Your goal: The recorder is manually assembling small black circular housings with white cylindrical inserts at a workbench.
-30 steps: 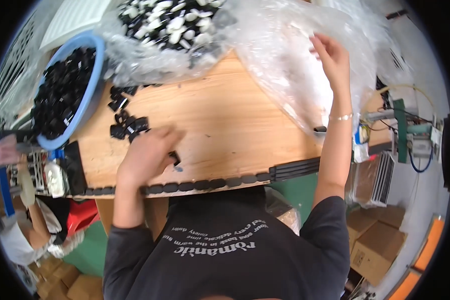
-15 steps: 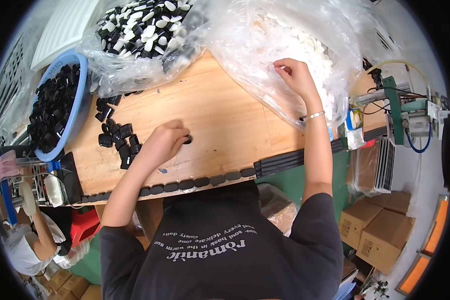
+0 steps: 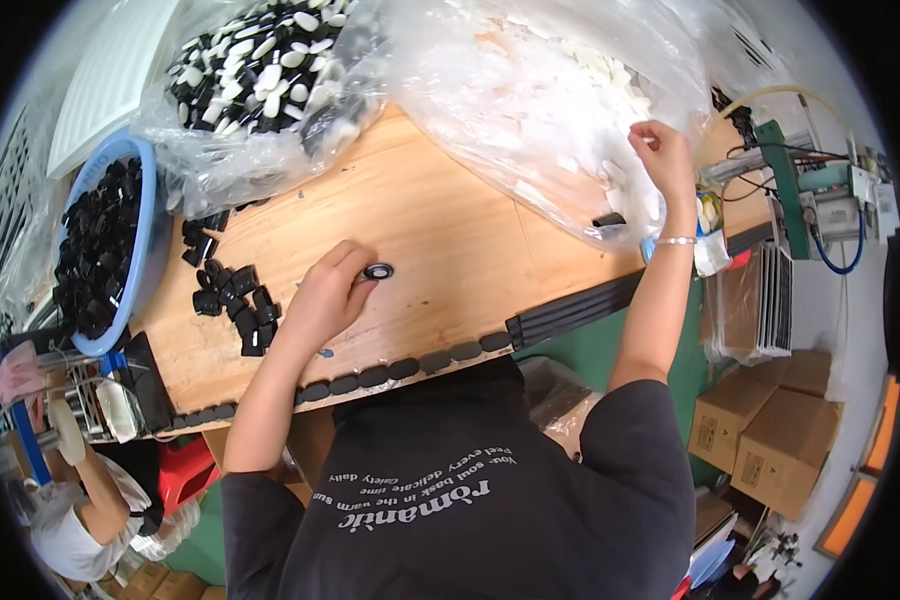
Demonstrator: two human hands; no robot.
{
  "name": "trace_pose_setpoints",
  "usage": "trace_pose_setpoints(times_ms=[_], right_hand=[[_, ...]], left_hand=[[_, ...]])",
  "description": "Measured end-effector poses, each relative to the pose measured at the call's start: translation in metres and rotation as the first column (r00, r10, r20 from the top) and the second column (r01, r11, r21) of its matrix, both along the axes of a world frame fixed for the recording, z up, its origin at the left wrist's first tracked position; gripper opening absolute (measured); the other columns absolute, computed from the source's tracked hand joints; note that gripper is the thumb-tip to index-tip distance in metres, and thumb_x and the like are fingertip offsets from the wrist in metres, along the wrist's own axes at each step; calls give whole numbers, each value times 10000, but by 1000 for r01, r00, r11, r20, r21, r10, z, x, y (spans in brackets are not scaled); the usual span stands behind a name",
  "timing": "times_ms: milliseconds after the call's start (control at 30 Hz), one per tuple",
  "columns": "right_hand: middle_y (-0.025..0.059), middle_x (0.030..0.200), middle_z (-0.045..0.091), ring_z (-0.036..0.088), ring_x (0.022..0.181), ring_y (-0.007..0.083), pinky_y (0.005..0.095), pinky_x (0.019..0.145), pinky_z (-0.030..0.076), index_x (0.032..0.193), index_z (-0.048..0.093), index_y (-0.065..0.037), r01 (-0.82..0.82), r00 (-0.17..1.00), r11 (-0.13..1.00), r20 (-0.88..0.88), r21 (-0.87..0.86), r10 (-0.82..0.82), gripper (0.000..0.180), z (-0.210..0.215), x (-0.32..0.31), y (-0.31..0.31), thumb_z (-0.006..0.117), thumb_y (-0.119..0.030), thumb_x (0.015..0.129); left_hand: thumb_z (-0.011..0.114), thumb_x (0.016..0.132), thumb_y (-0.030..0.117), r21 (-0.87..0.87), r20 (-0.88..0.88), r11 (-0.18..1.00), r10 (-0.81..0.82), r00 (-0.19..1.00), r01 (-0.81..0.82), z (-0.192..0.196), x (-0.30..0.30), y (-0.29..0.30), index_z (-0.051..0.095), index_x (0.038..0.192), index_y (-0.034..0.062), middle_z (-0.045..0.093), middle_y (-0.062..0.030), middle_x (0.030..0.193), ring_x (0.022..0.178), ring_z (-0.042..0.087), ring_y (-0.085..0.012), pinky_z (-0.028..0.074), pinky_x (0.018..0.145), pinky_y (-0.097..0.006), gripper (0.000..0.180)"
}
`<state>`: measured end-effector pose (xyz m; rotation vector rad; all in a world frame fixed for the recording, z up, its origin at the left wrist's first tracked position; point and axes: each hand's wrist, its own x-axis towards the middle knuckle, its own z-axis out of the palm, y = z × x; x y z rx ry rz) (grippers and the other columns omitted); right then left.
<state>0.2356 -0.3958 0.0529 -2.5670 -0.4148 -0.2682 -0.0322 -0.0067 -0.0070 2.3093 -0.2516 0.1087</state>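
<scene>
My left hand (image 3: 328, 292) is closed over the wooden table (image 3: 450, 240), its fingertips gripping a small black cap (image 3: 378, 271). The cap's round, ringed end faces up. Left of that hand lies a loose cluster of black caps (image 3: 235, 295). Farther right, my right hand (image 3: 663, 155) is raised beside a clear plastic bag (image 3: 510, 150) of white pieces (image 3: 600, 75). Its thumb and fingers are pinched together; whatever they hold, if anything, is too small to make out. A dark piece (image 3: 608, 219) lies at the bag's near edge, below this hand.
A blue basin (image 3: 157, 215) of black caps stands at left. Behind it, another plastic bag (image 3: 230, 170) holds black and white pieces. Dark pads (image 3: 373, 376) line the table's front edge. A green-framed machine (image 3: 785, 185) stands right; a co-worker's arm (image 3: 100, 500) shows lower left.
My right hand has moved right along the bag of white pieces, uncovering the dark piece. The cap in my left hand has turned, so its ringed end now shows. The whole view has shifted slightly.
</scene>
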Motion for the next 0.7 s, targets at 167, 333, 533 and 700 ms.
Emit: trace_pose_setpoints(times_ms=[167,333,533,700], right_hand=[[104,818,681,642,685,160,279,619,502,911,669,3,-74,995,992,-73,-107,66,166,-20,-26,-30,683,-53,755],[161,874,678,655,821,293,358,740,514,920,689,-36,-32,999,949,-23,-313,26,214,-39,-31,-12,660,-58,709],[185,902,666,643,861,356,419,757,513,955,704,-80,108,993,934,75,-341,-88,192,-27,-16,-3,613,-104,788],[189,858,674,665,739,298,363,695,516,945,698,-22,168,974,917,201,-362,-99,169,-10,-9,18,651,-60,788]], left_hand=[[675,749,16,-29,-97,998,45,994,-48,15,2,-14,593,981,15,582,-143,927,790,599,-323,486,674,-376,246],[694,756,74,-17,97,999,49,994,-47,3,7,-13,602,969,25,607,-133,849,720,608,-317,495,645,-363,236],[697,773,26,-175,48,959,235,971,-224,18,34,-14,626,979,9,604,-52,731,625,538,-118,434,571,-229,219],[692,750,-39,-457,18,850,303,953,-261,5,43,-11,643,975,9,576,37,764,666,449,-55,395,624,-194,235]])
